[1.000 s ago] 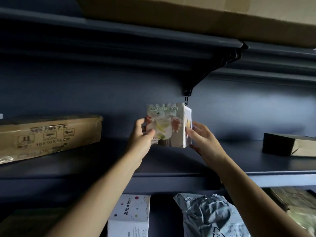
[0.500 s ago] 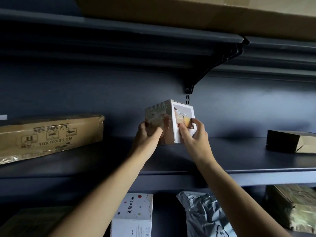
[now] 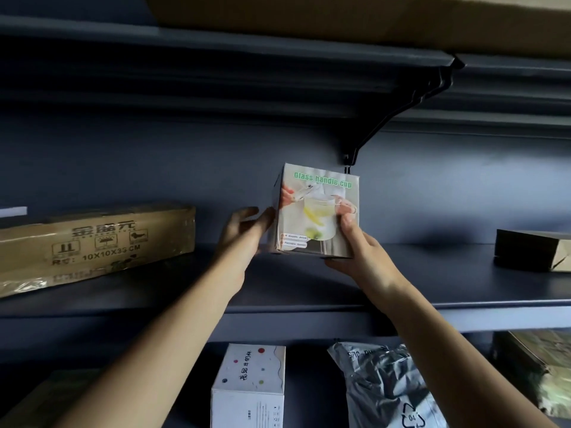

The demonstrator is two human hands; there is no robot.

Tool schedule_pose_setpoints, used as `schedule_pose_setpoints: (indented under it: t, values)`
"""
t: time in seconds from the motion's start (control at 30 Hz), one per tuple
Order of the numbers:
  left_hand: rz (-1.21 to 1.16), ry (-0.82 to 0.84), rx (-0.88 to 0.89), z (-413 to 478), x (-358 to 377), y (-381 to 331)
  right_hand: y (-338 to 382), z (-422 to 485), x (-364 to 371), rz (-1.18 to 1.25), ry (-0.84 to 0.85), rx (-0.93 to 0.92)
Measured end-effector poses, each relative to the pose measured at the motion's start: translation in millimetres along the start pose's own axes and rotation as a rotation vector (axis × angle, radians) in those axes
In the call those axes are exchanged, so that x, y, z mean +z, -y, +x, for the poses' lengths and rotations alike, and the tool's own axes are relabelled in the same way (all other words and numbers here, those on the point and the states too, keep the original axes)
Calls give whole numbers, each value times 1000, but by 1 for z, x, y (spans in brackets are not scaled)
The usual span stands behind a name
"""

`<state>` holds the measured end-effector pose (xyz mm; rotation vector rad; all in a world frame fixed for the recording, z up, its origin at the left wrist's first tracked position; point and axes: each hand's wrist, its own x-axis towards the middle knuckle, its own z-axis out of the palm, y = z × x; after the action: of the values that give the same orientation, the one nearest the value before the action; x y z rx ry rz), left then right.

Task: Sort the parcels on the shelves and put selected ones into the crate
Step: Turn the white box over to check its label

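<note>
The cup box (image 3: pixel 318 211) stands upright over the middle shelf (image 3: pixel 463 282), its printed front facing the camera. I cannot tell whether its base touches the board. The right hand (image 3: pixel 367 257) grips it, with the thumb on the front face and the fingers curled under the bottom right corner. The left hand (image 3: pixel 241 236) is loose, its fingertips against the box's left side. On the same shelf a long cardboard box (image 3: pixel 92 242) lies at the left and a brown parcel (image 3: pixel 531 251) at the right.
</note>
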<state>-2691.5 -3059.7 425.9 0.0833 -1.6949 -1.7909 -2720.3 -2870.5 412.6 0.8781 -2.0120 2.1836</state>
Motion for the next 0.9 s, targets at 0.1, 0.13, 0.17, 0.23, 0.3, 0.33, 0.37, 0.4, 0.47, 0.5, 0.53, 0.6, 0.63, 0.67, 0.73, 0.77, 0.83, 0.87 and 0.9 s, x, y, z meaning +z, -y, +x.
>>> schedule_pose_setpoints:
  t: [0.1,0.13,0.17,0.23,0.3,0.33,0.37,0.4,0.47,0.5,0.53,0.6,0.63,0.67,0.73,0.77,0.83,0.87,0.9]
  values:
    - [-31,163,-152,-4,2,-2,0,-1,0,28,-41,-19]
    - [-42,215,-169,-7,4,-3,-1,0,0,29,-51,-23]
    - [-57,235,-178,-8,3,-3,-1,1,1,19,-70,-27]
    - [-101,223,-168,-6,2,-1,-1,4,2,-15,-120,-30]
    - [-115,182,-142,-7,0,2,-4,7,2,-69,-199,-39]
    - [-106,158,-124,-7,1,3,-5,9,2,-99,-247,-52]
    - [-83,133,-106,-7,1,5,-6,9,2,-129,-291,-68]
    - [-53,115,-85,-8,1,5,-7,10,2,-149,-319,-80]
    - [-10,88,-46,-9,1,6,-8,9,3,-187,-320,-97]
    - [8,69,-30,-9,1,6,-8,9,3,-212,-290,-109]
    - [20,50,-17,-8,0,6,-7,7,3,-234,-238,-129]
    - [37,36,8,-8,-1,6,-6,4,5,-265,-110,-154]
    - [60,38,25,-8,-1,6,-7,4,6,-270,-60,-161]
    - [100,36,45,-9,0,6,-7,4,6,-266,-29,-167]
    - [186,-10,85,-9,1,6,-7,5,7,-244,-32,-174]
    - [201,-44,98,-8,1,5,-7,7,6,-232,-64,-176]
    - [172,-48,105,-7,1,4,-8,10,2,-199,-142,-160]
    - [156,-22,114,-5,2,5,-8,10,1,-158,-161,-139]
    - [151,6,125,-4,3,6,-8,11,0,-106,-163,-111]
